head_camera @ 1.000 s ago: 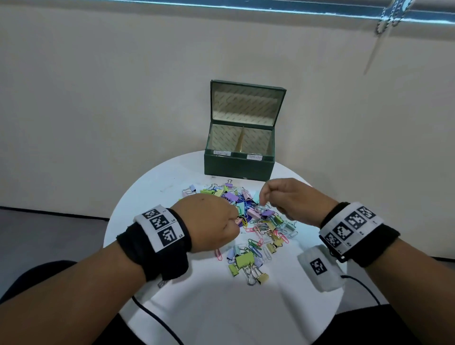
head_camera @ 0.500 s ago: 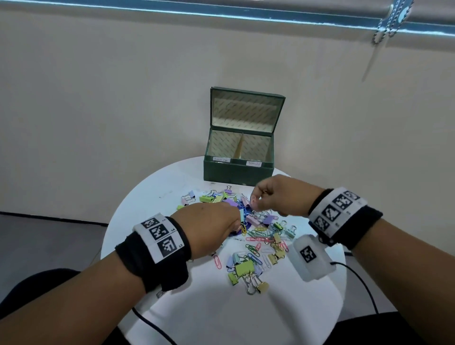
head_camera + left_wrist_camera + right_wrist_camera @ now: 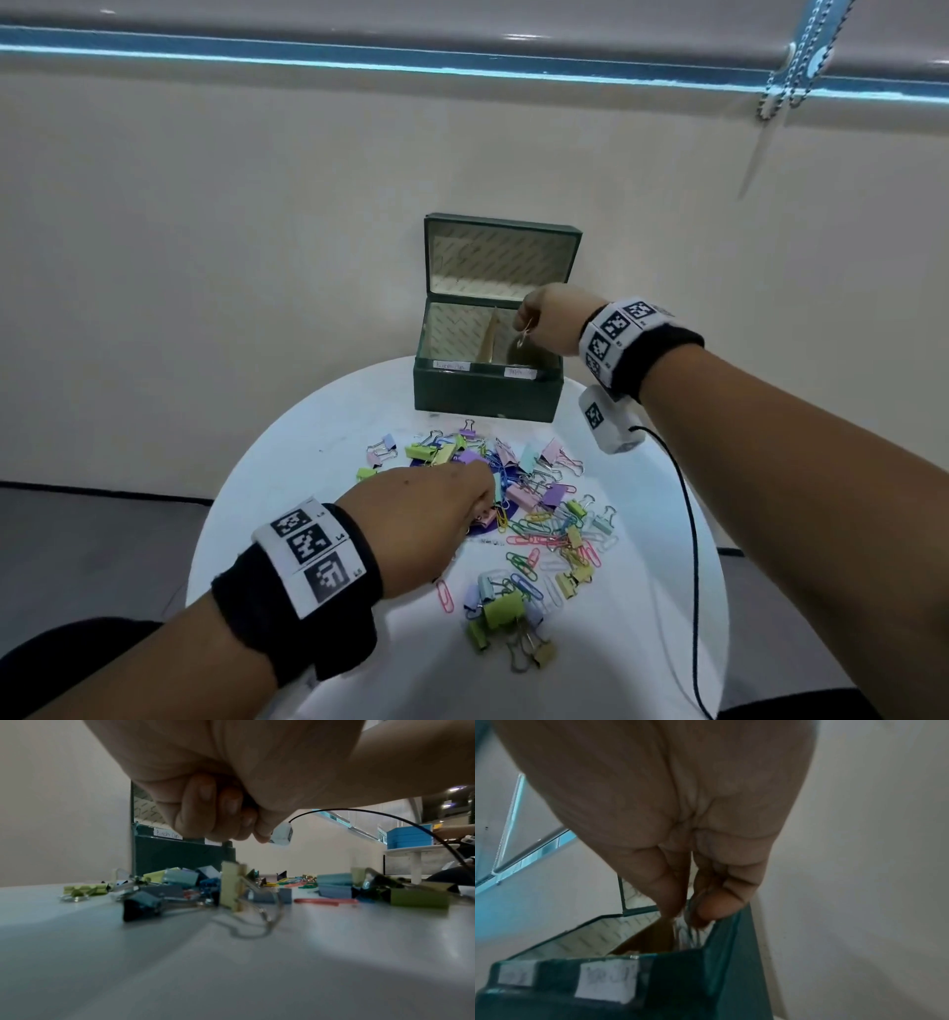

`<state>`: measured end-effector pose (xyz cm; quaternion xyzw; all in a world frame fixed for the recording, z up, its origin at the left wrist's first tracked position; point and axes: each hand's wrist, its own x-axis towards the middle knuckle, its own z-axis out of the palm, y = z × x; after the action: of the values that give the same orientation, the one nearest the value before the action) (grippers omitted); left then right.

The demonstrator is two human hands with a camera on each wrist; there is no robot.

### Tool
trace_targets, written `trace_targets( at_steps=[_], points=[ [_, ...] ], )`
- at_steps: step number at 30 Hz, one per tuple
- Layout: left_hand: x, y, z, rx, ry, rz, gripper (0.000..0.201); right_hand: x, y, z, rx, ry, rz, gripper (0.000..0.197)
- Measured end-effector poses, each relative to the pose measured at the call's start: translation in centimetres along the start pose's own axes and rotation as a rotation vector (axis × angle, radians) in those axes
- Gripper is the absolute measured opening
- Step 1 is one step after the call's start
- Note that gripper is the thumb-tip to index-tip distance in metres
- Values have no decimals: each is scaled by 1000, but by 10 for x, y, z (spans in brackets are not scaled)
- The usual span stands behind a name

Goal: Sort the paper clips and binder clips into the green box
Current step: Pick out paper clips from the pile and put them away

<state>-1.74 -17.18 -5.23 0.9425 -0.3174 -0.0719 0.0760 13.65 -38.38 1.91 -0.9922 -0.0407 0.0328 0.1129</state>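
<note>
The green box (image 3: pixel 482 395) stands open at the back of the round white table (image 3: pixel 287 442), with a divider between two compartments. My right hand (image 3: pixel 524 321) hovers over the right compartment and pinches a thin paper clip (image 3: pixel 525 336) that hangs down. In the right wrist view, thumb and forefinger of that hand (image 3: pixel 687 908) meet above the box (image 3: pixel 680 973). A pile of coloured paper clips and binder clips (image 3: pixel 544 509) lies in the table's middle. My left hand (image 3: pixel 480 506) is curled at the pile's left edge. In the left wrist view that hand (image 3: pixel 226 821) is a fist with nothing seen in it, above the clips (image 3: pixel 231 886).
Two white labels (image 3: pixel 452 365) sit on the box's front rim. A white camera module (image 3: pixel 608 421) and its black cable (image 3: pixel 688 539) hang under my right wrist, over the table's right side. A wall stands close behind the box. Blue crates (image 3: pixel 408 837) sit far off.
My right hand rose from the pile and moved back over the box's right compartment with a paper clip in its fingers. My left hand stayed curled at the pile.
</note>
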Motion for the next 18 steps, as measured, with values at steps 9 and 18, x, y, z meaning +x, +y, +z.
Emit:
trace_targets(
  at_steps=[9, 18],
  points=[
    [2, 2, -3, -15, -127, 35, 33, -80, 35, 27, 115, 214, -156, 24],
    [81, -12, -49, -299, 146, 7, 19, -147, 81, 62, 142, -255, -117, 34]
  ],
)
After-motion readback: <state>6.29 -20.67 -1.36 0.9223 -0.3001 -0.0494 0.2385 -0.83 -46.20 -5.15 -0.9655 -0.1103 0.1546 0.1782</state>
